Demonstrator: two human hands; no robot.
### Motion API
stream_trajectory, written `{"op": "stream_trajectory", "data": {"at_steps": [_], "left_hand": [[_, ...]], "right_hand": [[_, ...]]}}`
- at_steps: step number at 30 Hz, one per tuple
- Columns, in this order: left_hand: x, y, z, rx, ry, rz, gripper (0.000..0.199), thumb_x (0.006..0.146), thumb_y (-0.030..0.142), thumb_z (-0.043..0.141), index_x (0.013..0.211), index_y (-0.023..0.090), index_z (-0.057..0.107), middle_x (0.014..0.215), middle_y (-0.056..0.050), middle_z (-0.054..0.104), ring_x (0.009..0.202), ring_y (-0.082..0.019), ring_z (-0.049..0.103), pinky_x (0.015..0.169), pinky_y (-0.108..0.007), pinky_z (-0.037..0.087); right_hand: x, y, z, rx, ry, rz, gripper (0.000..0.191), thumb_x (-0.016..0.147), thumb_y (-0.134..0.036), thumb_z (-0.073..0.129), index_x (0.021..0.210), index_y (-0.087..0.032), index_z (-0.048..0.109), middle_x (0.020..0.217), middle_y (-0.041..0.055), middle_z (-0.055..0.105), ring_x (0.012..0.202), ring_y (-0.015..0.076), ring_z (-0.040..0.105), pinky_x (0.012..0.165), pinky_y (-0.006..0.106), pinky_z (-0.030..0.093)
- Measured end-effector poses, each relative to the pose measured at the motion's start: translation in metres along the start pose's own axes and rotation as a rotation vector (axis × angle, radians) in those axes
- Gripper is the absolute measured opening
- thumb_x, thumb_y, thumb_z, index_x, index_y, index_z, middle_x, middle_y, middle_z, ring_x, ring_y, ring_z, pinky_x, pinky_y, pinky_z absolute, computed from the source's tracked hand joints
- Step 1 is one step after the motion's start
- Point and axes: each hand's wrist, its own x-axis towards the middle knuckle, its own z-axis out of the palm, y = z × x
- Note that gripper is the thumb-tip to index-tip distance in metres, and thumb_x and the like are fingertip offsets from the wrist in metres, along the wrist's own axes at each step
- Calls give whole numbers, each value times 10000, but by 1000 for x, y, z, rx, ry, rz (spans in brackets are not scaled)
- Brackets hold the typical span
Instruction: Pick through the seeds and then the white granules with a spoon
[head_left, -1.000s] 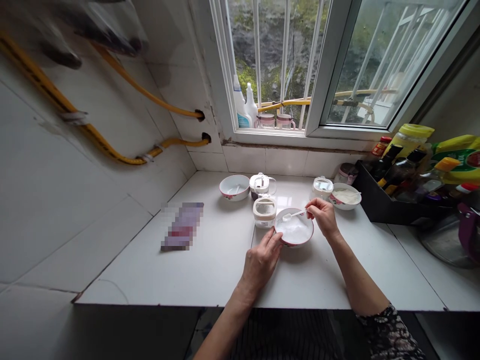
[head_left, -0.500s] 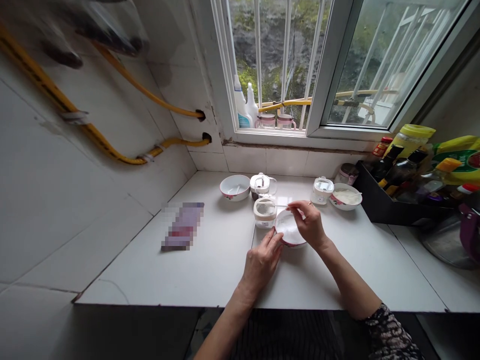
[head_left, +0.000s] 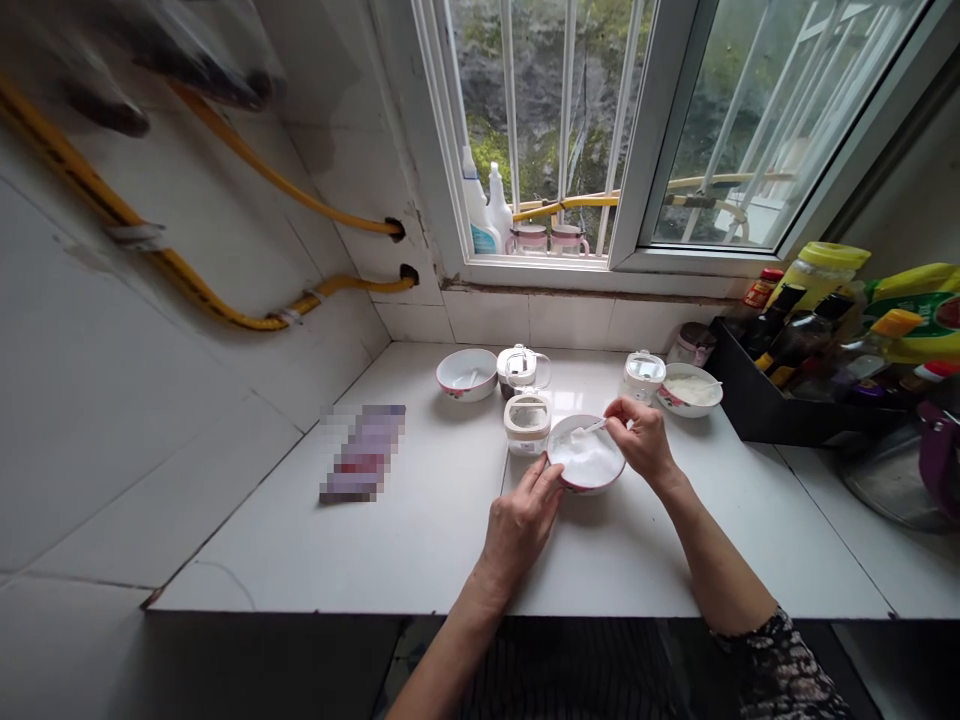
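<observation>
A bowl (head_left: 588, 466) with a pink rim holds white powder. My left hand (head_left: 523, 520) grips its left rim between thumb and fingers. Pinched in my right hand (head_left: 639, 436) is a small white spoon (head_left: 595, 426), its tip down at the powder inside the bowl. Just left of the bowl stands a clear seasoning jar (head_left: 527, 424) with a beige-framed lid. Behind that jar is a second seasoning jar (head_left: 517, 370) with dark contents and a clear flap sticking out at its right.
An empty-looking bowl (head_left: 466, 376) with a spoon in it stands at the back left. At the back right are another jar (head_left: 643, 374), a bowl of white stuff (head_left: 691, 391) and a black box (head_left: 780, 410) of bottles. A blurred purple packet (head_left: 366, 455) lies left.
My right hand has moved right and slightly down, bringing the spoon from over the beige-lidded jar into the bowl. My left hand stays on the bowl's rim.
</observation>
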Motion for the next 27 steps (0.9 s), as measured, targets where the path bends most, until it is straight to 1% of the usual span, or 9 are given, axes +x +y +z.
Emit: {"op": "stream_trajectory", "data": {"at_steps": [3,6,10,13,18,20,22,25,27], "left_hand": [[1,1,0,-8,14,14,304,980,209,488,1277,216,550,1293,-133,655,807,-180,738,633,-257,588],[2,1,-1,-7,19,15,295,982,209,487,1269,210,554,1289,-134,656,809,-182,739,629,-258,587],[1,1,-1,-4,11,7,301,980,209,484,1272,212,559,1296,-130,654,874,-198,740,622,-257,589],[1,0,-1,4,9,9,304,977,211,489,1273,213,562,1305,-130,649,905,-204,738,626,-254,592],[0,0,0,0,3,2,321,967,207,503,1282,223,564,1309,-123,648,939,-210,731,643,-257,596],[0,0,1,-3,1,2,323,965,205,503,1281,223,567,1312,-123,645,927,-207,733,646,-257,595],[0,0,1,-5,-4,-2,325,965,205,503,1282,220,572,1315,-126,643,874,-196,738,629,-253,590],[0,0,1,-6,-12,-15,333,960,204,510,1285,225,580,1312,-124,646,822,-181,738,626,-247,588],[0,0,1,-7,-9,-16,330,959,199,512,1279,226,585,1310,-120,647,847,-184,739,640,-245,589]], "right_hand": [[-2,-1,8,13,-61,33,109,660,-170,497,586,-229,550,537,-15,567,540,148,493,563,273,390],[-4,-2,12,64,-89,72,105,648,-180,490,576,-225,552,538,-16,568,525,140,487,547,267,382],[-2,-2,8,116,-53,140,104,651,-205,489,586,-218,570,549,-8,581,535,149,508,552,273,393],[-1,-1,5,126,-21,157,100,648,-214,497,588,-216,577,545,-8,583,543,153,520,566,276,403],[0,3,6,142,-21,201,103,638,-210,512,567,-213,587,515,-12,581,529,148,512,552,270,399],[1,6,7,200,-28,248,102,631,-214,510,568,-211,591,495,-18,573,510,146,512,545,269,406],[1,9,7,253,-32,285,98,621,-218,505,570,-211,587,480,-24,564,490,143,508,536,269,410],[1,9,7,237,-33,255,95,615,-219,505,562,-213,583,487,-22,567,494,143,506,532,267,407],[0,6,8,196,-48,203,96,614,-211,507,558,-215,584,499,-20,573,506,142,502,529,262,399]]}}
